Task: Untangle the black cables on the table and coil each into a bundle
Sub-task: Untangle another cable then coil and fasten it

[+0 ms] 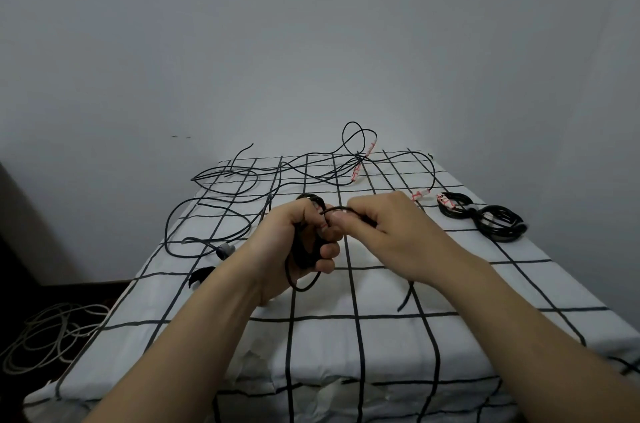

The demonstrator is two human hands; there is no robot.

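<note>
Grid-cloth table: loose black cables tangled across far half, coiled bundles right, black strap left edge.

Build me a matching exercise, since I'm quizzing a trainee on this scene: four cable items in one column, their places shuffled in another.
1. half-coiled cable
2. finished bundles
3. loose black cables
4. pale cables

A. on the floor, left of the table
B. spread over the table's far part
C. gripped in the left hand
D. near the table's right edge

Pairs: 1-C, 2-D, 3-B, 4-A
</note>
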